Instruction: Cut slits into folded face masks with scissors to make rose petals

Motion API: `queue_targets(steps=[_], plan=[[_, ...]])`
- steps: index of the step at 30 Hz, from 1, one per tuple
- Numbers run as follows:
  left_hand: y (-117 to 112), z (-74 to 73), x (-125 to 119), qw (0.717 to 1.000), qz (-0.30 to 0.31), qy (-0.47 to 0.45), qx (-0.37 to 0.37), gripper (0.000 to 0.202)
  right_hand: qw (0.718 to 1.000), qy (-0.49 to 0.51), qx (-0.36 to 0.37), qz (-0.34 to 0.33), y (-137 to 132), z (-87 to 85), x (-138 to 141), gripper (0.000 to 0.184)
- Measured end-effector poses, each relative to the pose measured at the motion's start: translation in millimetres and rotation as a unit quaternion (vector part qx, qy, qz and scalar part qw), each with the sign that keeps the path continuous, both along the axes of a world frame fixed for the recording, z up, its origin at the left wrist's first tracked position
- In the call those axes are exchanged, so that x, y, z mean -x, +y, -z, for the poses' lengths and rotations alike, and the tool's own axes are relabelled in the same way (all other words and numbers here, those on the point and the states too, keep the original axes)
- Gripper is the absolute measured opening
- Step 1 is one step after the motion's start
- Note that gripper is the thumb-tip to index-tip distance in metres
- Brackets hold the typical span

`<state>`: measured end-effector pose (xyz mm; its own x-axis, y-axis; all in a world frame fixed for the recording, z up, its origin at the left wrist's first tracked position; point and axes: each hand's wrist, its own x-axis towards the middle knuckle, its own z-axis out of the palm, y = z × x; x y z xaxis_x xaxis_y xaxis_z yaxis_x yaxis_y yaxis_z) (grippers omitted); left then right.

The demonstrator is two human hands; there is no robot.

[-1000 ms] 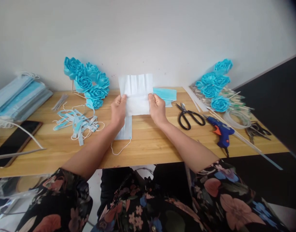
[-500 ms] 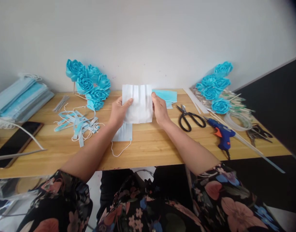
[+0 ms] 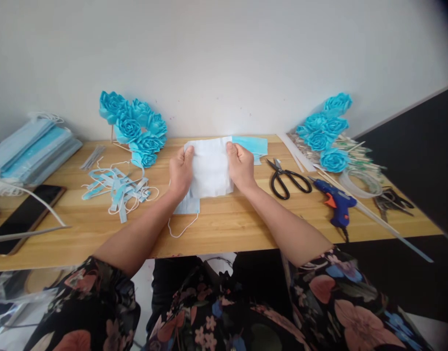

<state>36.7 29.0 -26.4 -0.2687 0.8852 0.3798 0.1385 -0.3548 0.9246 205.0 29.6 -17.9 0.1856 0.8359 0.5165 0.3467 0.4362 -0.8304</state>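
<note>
Between my hands, a white sheet of face-mask fabric [image 3: 211,168] is held up over the table, its pleats nearly flat. My left hand [image 3: 181,168] is closed on its left edge, thumb on the near face. On the right edge, my right hand [image 3: 241,165] grips the sheet the same way, fingers curled behind. Partly hidden below the sheet lies a pale blue face mask [image 3: 187,204] with a white ear loop. Behind my right hand, a bright blue piece of mask fabric [image 3: 251,147] rests on the table.
Black-handled scissors [image 3: 282,180] and a blue glue gun [image 3: 335,201] lie to the right. Blue fabric flowers stand left [image 3: 130,127] and right [image 3: 326,126]. Cut strips with loops [image 3: 119,189], a phone [image 3: 28,217] and stacked masks [image 3: 37,148] are on the left.
The white sheet has been pulled out flatter, its pleats smoothed, and sits slightly lower. Both hands have shifted their grip along its side edges toward the upper corners.
</note>
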Motion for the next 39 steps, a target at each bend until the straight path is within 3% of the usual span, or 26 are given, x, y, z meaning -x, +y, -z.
queue_targets(steps=[3,10,24,33,35,39], plan=[[-2.3,-0.7,-4.0,1.0,-0.011,0.007,-0.015,0.037,1.0,0.001,-0.016,0.025,-0.5,0.9,3.5,0.062],[-1.6,-3.2,-5.8,1.0,0.013,-0.011,-0.001,0.029,1.0,-0.02,-0.018,0.014,3.2,3.0,3.5,0.061],[-0.6,0.1,-0.8,0.999,0.033,-0.035,0.015,0.035,1.0,0.006,-0.003,0.008,5.6,4.3,-3.6,0.063],[-2.5,3.3,-1.8,0.972,0.177,-0.115,0.099,0.046,0.997,0.069,0.028,0.028,11.0,8.6,-11.1,0.064],[-3.1,2.2,-2.4,0.969,0.178,-0.133,0.106,0.044,0.992,0.113,0.047,0.011,10.1,8.8,-10.7,0.066],[-1.3,0.4,-0.9,0.978,0.122,-0.144,0.087,0.041,0.974,0.165,0.13,-0.079,5.7,6.2,-8.5,0.07]])
